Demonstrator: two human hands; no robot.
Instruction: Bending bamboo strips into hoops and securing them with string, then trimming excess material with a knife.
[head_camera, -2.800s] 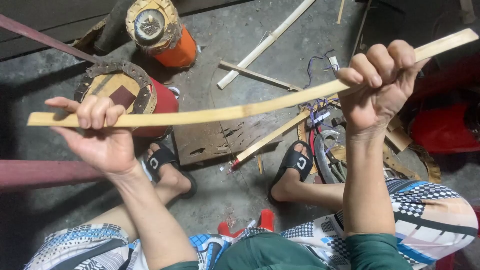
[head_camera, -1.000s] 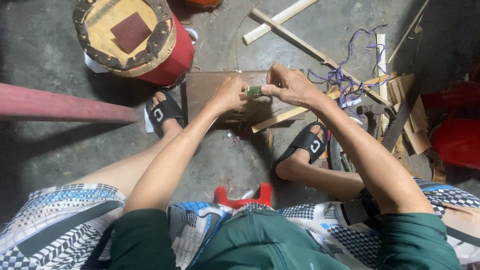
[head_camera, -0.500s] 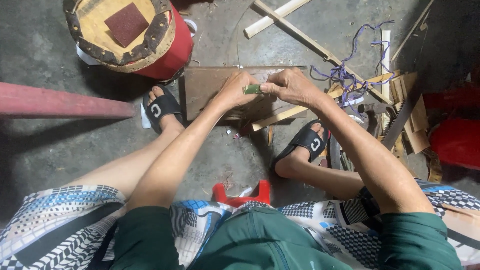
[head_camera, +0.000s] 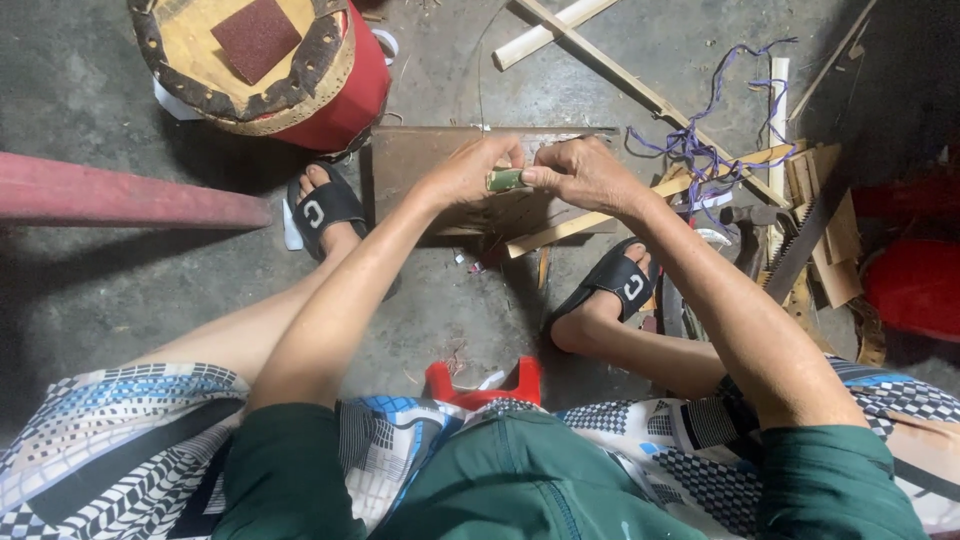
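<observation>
While both arms reach forward, I see the left hand (head_camera: 470, 175) and right hand (head_camera: 580, 175) pinching together one small green cylindrical piece (head_camera: 505, 180) above the brown wooden board (head_camera: 400, 160).

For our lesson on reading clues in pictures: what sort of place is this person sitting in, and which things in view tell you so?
Probably an informal craft workshop on a bare concrete floor. Split bamboo strips and wood offcuts lie scattered about, a saw blade rests beside them, and a red drum stands near the person's feet.
</observation>
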